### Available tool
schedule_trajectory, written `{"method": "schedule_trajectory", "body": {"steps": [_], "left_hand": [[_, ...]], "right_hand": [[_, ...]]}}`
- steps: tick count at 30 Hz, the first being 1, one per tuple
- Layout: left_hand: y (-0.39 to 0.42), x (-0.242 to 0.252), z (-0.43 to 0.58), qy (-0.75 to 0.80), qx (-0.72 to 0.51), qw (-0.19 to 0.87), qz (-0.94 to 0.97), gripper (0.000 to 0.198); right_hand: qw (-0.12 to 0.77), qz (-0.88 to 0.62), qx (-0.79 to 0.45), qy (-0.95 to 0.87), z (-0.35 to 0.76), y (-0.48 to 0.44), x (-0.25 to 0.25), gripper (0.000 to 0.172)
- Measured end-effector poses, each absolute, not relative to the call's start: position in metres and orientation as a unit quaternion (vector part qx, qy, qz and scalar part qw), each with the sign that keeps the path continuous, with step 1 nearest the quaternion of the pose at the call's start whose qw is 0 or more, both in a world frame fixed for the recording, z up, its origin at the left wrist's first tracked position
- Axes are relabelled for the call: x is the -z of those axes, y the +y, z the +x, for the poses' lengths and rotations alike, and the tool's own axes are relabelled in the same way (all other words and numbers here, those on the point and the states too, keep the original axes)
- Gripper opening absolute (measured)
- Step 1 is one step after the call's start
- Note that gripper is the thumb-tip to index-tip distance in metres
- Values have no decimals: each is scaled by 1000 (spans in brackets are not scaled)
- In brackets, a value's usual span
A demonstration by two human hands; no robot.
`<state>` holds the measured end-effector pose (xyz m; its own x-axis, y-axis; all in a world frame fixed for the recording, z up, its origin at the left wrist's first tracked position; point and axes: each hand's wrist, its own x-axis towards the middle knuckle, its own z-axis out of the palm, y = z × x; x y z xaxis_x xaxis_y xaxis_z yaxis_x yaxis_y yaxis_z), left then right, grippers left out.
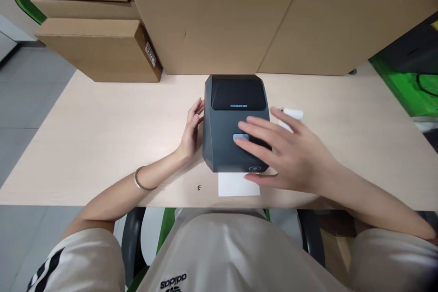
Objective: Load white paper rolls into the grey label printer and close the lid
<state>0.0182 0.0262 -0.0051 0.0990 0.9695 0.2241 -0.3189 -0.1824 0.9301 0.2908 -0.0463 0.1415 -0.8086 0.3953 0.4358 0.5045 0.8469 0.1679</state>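
Note:
A dark grey label printer [224, 146] with a black window in its lid stands at the middle of the table. White paper [236, 185] sticks out from under its near edge. My left hand [192, 132] rests against the printer's left side, fingers extended and partly hidden behind it. Over the printer's right half is my right hand [282, 153], its fingers spread, with one fingertip at the light grey button [239, 137] on top. Whether that fingertip presses the button cannot be told. Behind my right hand lies a white roll [293, 113], partly covered.
Large cardboard boxes [215, 23] line the back of the table [102, 146]. A flatter box [102, 54] stands at the back left. A tiny dark scrap [199, 187] lies near the front edge. Green and black items, including a cable, are at the far right.

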Motion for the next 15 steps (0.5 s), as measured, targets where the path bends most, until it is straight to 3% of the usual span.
{"method": "schedule_trajectory", "body": {"steps": [7, 15], "left_hand": [[24, 9, 15, 336, -571, 548, 511, 62], [18, 2, 23, 341, -581, 531, 514, 63]], "right_hand": [[192, -218, 217, -932, 275, -56, -136, 26], [232, -236, 240, -913, 276, -69, -143, 27]]}}
